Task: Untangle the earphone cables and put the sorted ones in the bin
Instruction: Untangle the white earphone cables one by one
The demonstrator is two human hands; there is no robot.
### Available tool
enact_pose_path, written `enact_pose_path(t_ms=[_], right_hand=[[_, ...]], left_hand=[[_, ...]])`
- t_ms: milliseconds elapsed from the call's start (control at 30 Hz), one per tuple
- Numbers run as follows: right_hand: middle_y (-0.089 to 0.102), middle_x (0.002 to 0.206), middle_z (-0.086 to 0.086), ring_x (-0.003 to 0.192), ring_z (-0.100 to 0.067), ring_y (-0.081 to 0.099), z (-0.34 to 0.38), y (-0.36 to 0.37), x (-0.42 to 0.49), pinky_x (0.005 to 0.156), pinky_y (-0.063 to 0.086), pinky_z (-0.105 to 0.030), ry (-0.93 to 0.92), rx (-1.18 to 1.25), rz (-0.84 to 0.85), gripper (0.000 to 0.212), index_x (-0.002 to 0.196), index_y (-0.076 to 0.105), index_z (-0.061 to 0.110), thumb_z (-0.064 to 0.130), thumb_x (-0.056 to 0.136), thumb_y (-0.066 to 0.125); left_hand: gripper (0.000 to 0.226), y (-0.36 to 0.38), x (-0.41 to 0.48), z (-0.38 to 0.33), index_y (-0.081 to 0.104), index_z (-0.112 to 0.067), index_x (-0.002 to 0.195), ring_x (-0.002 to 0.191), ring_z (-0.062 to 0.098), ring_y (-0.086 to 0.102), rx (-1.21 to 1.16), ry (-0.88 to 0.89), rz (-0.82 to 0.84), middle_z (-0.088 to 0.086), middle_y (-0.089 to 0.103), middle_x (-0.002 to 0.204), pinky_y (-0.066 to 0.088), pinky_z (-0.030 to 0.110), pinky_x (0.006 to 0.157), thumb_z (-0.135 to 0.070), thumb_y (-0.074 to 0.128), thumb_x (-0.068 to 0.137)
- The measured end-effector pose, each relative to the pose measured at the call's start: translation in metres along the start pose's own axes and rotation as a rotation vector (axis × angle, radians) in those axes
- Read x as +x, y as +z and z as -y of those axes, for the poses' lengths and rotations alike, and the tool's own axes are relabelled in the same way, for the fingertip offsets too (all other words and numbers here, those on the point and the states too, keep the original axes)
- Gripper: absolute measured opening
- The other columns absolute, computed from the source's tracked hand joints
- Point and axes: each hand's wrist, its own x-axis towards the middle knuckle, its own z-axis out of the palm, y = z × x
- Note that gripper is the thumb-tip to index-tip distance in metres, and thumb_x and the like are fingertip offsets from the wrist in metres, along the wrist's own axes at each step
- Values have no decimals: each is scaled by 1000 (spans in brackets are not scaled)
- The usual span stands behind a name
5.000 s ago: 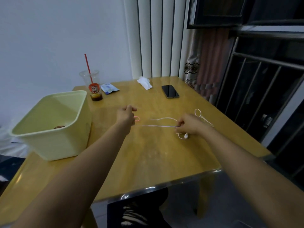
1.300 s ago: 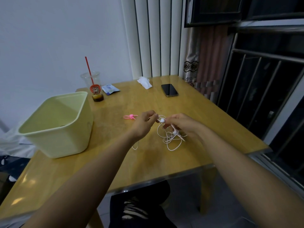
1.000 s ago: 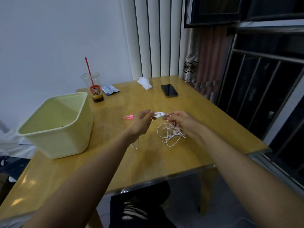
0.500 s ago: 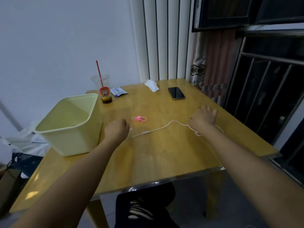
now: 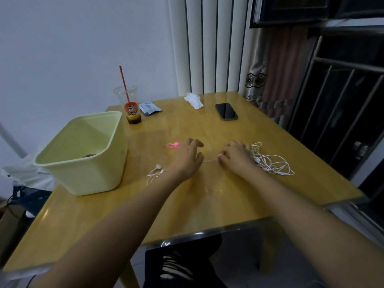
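Two-handed: pinches the white cable (image 5: 268, 167) with right hand (image 5: 236, 157), maybe; rests left hand (image 5: 187, 161) open on the table (image 5: 207, 196), near pink tie (image 5: 172, 145).

Table (image 5: 207, 204) bears bin (image 5: 87, 175), cup (image 5: 128, 100), phone (image 5: 226, 111), cables (image 5: 274, 165), maybe tissue (image 5: 193, 100)

No legible text anywhere. Cup (image 5: 130, 104) has a red printed label, blue packet (image 5: 150, 108) has print; both too blurred to read.
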Motion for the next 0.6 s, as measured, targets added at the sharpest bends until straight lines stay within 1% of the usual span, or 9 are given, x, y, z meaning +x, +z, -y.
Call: enact_pose_path(t_ms=[100,167,233,300,333,400,500,533,600], right_hand=[[70,96,1,100,-23,59,12,-7,-1,99,27,-38,-94,58,33,24,97,71,25,32,101,48],[71,94,-3,96,-26,60,13,-11,-1,95,31,-36,-132,74,42,22,98,72,22,26,99,51],[65,79,1,82,-21,59,8,-16,-5,78,40,-33,-149,178,121,17,89,73,24,27,96,57],[54,68,7,68,-13,50,0,-21,-11,61,37,-30,-133,299,201,18,78,66,25,33,93,64],[52,66,6,66,-12,48,-5,-24,-14,58,35,-28,-106,332,208,21,75,63,23,34,92,65],[50,62,6,64,-14,47,-15,-27,-20,62,36,-30,-32,343,137,23,71,61,22,33,92,63],[46,57,10,66,-12,47,-25,-31,-23,87,35,-33,74,318,-35,20,83,72,22,31,94,58],[45,58,11,67,-10,47,-23,-34,-25,92,32,-34,71,327,-35,21,87,74,23,32,95,57],[45,57,11,65,-6,45,-15,-40,-27,94,28,-33,11,334,35,23,86,74,28,33,97,55]], left_hand=[[44,21,9,-19,42,-6,140,124,27,50,-220,-93,199,12,50,138,38,33,100,-28,46,102],[37,30,14,-22,51,-2,128,116,32,54,-221,-119,245,18,57,128,38,34,90,-28,42,103],[31,29,15,-16,61,-4,111,106,34,58,-140,-133,232,18,64,114,41,37,84,-28,42,103],[28,22,13,-5,67,-8,100,98,34,61,-27,-149,177,15,67,105,47,39,82,-24,43,102],[28,16,12,3,68,-9,97,95,34,62,9,-178,114,15,67,103,48,38,81,-21,43,102],[28,1,8,21,67,-7,98,92,34,62,63,-312,-33,16,67,101,47,37,74,-17,41,101],[25,-19,-5,47,60,-8,94,92,33,60,225,-535,-97,16,65,101,43,35,68,-16,38,100],[23,-24,-9,50,59,-10,94,96,32,59,290,-568,-63,16,64,106,44,36,71,-17,38,99],[23,-26,-15,45,58,-9,110,114,33,50,444,-548,-24,17,56,124,43,40,88,-17,41,97]])
